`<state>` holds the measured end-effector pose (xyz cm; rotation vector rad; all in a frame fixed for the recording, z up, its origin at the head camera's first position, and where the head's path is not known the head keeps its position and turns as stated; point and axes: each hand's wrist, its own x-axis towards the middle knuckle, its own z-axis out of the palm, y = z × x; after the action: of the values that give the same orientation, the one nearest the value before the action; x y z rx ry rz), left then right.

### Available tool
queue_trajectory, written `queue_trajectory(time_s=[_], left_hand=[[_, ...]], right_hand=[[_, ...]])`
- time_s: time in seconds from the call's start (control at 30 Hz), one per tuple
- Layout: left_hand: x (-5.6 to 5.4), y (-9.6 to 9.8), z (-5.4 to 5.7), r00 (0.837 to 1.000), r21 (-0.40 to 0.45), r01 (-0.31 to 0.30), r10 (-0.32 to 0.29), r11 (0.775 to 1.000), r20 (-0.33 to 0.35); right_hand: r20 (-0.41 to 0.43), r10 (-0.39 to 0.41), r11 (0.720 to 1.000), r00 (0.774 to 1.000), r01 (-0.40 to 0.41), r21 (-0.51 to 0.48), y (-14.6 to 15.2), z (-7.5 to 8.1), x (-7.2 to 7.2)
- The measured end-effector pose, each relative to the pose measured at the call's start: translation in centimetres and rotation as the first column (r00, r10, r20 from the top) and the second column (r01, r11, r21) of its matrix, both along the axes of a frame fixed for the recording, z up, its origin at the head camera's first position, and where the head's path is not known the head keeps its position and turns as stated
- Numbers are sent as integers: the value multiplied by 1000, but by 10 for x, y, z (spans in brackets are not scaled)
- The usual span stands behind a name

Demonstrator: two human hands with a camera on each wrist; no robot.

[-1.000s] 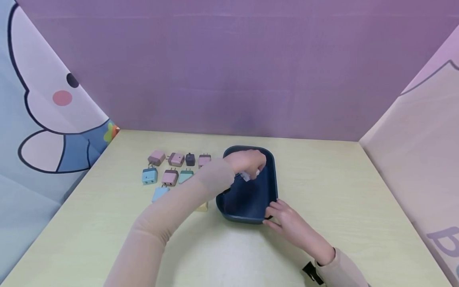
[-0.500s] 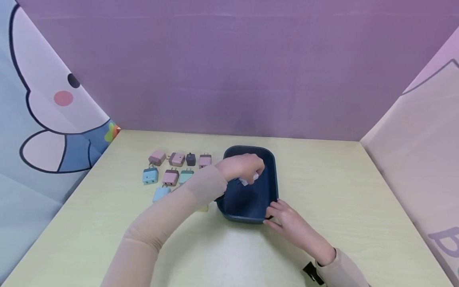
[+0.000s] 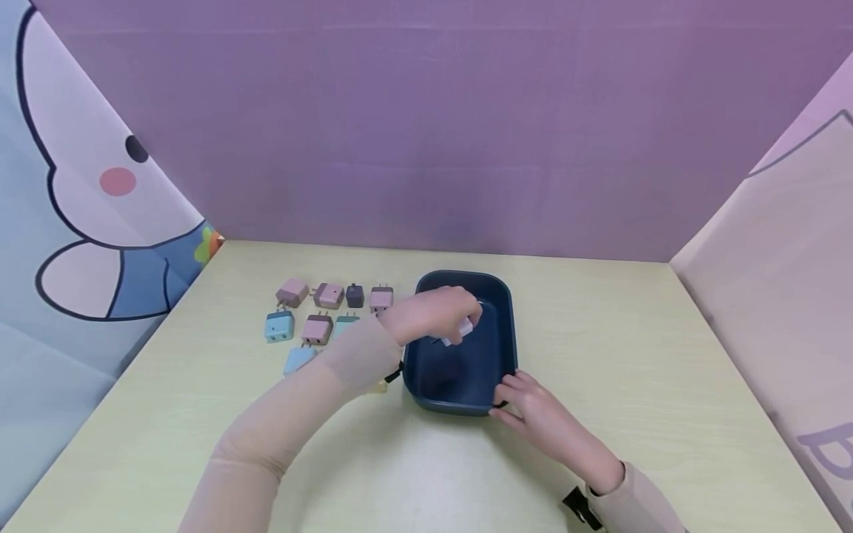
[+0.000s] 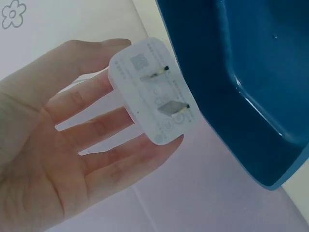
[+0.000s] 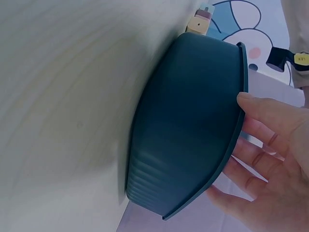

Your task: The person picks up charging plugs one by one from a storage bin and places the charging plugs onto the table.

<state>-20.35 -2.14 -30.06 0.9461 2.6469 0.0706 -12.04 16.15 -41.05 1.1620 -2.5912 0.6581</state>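
Note:
My left hand holds a white charger between thumb and fingers, over the dark blue plastic bin in the head view. Two metal prongs on the charger face the camera in the left wrist view, and the bin's wall appears just beyond it. At the bin's near right corner, my right hand grips the rim. The right wrist view shows the thumb on the outer side of the bin wall, with the other fingers over the rim and partly hidden.
Left of the bin lie several plug adapters, among them a pink one, a blue one and a small dark one. My left sleeve covers part of this group. A purple backdrop rises behind the table.
The left hand has drifted left and slightly nearer over the bin, still holding the white charger. My right hand has stayed at the bin's corner.

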Motion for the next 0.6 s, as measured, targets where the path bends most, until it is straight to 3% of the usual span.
queue_trajectory(time_s=[0.6], left_hand=[[9, -42, 0, 999, 109, -32, 34, 994, -10]], right_hand=[[9, -11, 1000, 1000, 11, -3, -2, 1, 0]])
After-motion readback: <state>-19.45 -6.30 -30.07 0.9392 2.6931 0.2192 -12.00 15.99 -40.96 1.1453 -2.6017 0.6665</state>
